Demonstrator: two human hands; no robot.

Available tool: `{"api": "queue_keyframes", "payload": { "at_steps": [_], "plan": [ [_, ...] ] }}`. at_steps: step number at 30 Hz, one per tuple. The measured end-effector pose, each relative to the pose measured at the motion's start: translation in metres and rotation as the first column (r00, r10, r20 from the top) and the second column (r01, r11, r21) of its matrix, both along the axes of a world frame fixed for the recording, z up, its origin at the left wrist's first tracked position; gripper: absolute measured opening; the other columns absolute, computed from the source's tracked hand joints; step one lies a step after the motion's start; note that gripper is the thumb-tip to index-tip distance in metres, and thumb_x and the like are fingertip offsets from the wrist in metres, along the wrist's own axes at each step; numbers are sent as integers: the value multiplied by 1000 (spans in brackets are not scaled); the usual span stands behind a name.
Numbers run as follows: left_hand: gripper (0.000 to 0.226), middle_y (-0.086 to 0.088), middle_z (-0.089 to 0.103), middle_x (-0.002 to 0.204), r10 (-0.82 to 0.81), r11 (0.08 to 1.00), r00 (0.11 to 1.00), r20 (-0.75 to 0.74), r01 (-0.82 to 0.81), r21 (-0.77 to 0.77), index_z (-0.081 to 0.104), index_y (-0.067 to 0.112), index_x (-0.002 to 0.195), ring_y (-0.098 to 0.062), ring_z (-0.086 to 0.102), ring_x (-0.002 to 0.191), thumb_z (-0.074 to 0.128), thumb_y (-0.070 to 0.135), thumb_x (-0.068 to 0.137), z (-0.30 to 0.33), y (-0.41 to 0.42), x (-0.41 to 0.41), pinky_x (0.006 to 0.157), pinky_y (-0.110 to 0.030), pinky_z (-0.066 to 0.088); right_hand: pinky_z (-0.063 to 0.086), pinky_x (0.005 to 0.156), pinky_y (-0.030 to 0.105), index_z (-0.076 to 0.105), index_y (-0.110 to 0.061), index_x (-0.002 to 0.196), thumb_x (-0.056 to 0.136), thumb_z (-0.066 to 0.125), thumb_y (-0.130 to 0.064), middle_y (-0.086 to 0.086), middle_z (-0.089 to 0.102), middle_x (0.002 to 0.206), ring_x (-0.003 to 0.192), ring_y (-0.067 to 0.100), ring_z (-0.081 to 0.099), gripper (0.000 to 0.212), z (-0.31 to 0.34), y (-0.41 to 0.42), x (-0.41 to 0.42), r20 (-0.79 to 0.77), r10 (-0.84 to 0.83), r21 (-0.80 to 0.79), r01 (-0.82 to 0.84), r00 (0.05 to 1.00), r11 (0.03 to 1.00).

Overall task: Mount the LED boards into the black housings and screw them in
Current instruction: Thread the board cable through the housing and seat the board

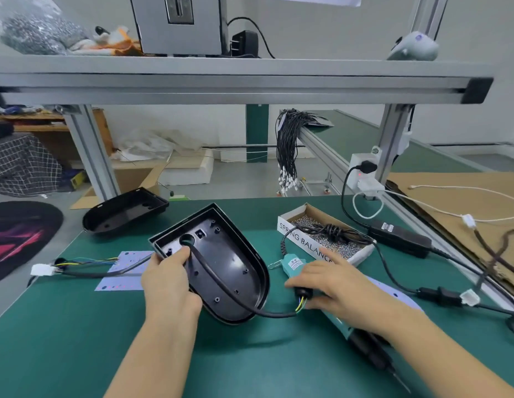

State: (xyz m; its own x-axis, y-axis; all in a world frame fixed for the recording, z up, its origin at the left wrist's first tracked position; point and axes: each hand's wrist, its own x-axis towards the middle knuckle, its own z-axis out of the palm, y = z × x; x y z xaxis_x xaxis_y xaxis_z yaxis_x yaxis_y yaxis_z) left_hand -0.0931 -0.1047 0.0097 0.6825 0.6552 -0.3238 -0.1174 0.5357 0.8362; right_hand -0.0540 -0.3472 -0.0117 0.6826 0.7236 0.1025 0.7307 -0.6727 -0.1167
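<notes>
Here, on the green bench [77, 326], a second black housing [125, 211] is seen at the far left edge, lying open side up. Nearer, an LED board [122, 271] lies flat, with a white connector [43, 270] and coloured wires beside it. The black housing [218, 265] in the middle is held tilted, open side towards the camera, by the left hand [169, 282], whose fingers are curled round its left rim, the thumb inside near the round hole. A black cable [221, 285] is led out of that hole, across the shell and over its lower rim to the right. Its end is gripped under the curled fingers of the right hand [333, 288], which lies over a teal electric screwdriver [296, 265] and another pale LED board [393, 297]. Behind, a cardboard box of screws [327, 234] stands, well apart from the housing.
</notes>
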Motion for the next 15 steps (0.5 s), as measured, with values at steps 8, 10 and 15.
{"api": "queue_keyframes", "payload": {
  "at_steps": [8, 10, 15],
  "plan": [
    [20, -3, 67, 83, -25, 942, 988, 154, -28, 333, 64, 19, 80, -19, 56, 76, 61, 1, 87, 2, -41, -5, 82, -38, 51, 43, 76, 32, 63, -19, 109, 90, 61, -29, -3, 68, 92, 83, 15, 58, 22, 56, 39, -7, 55, -285, 554, 208, 957, 806],
    [16, -10, 70, 92, -104, 943, 983, 151, 49, 329, 66, 15, 86, -21, 60, 79, 62, 0, 86, 3, -60, -6, 87, -45, 52, 43, 83, 36, 58, -17, 114, 92, 56, -32, -1, 67, 108, 102, 22, 58, 27, 51, 64, -10, 182, -315, 374, 231, 932, 898],
    [24, -13, 71, 95, -192, 958, 956, 221, 134, 252, 66, 10, 96, -24, 63, 85, 57, -10, 85, 3, -69, -9, 85, -41, 52, 46, 87, 33, 54, -13, 120, 86, 64, -19, 2, 67, 106, 101, 22, 60, 36, 40, 84, -14, -84, -215, 585, 222, 973, 780]
  ]
}}
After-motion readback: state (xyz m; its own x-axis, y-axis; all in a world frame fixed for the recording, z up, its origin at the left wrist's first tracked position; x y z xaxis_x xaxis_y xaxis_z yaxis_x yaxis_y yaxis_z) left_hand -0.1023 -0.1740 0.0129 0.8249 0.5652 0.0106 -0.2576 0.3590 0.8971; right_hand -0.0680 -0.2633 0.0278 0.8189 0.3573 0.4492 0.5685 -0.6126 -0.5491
